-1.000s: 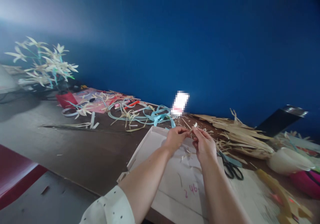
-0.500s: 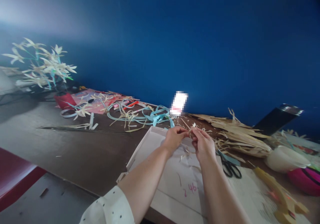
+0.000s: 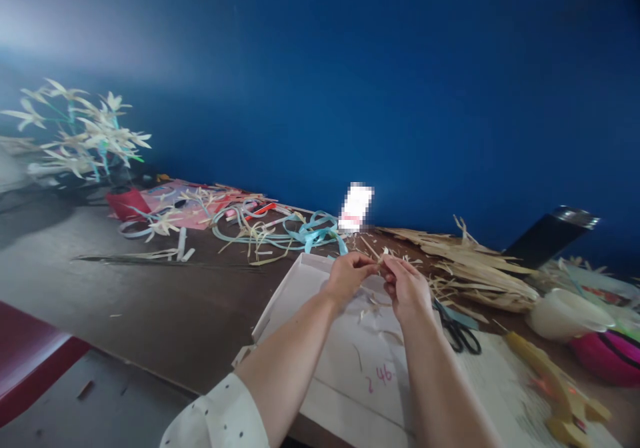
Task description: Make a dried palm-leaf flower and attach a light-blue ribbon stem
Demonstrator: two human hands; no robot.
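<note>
Above the far end of a white cardboard box lid (image 3: 290, 301), my left hand (image 3: 349, 276) and my right hand (image 3: 409, 289) meet with fingers pinched together. Between the fingertips is a small pale piece of dried husk (image 3: 385, 253), mostly hidden by the fingers. A thin stick (image 3: 369, 245) shows just beyond the fingertips; whether it is part of the held piece I cannot tell. Husk scraps (image 3: 371, 309) lie on the lid beneath my hands. Black-handled scissors (image 3: 463, 338) rest right of my right forearm.
A pile of dried husks (image 3: 460, 261) lies behind on the right, near a black flask (image 3: 545, 238), a white cup (image 3: 567, 315) and a yellow glue gun (image 3: 555, 388). Blue ribbon (image 3: 315, 235) lies left of a lit phone (image 3: 356, 207). Husk flowers (image 3: 95, 131) stand far left.
Both hands stay pinched at the same spot, with only a slight shift of the fingers. The whole view has moved a little.
</note>
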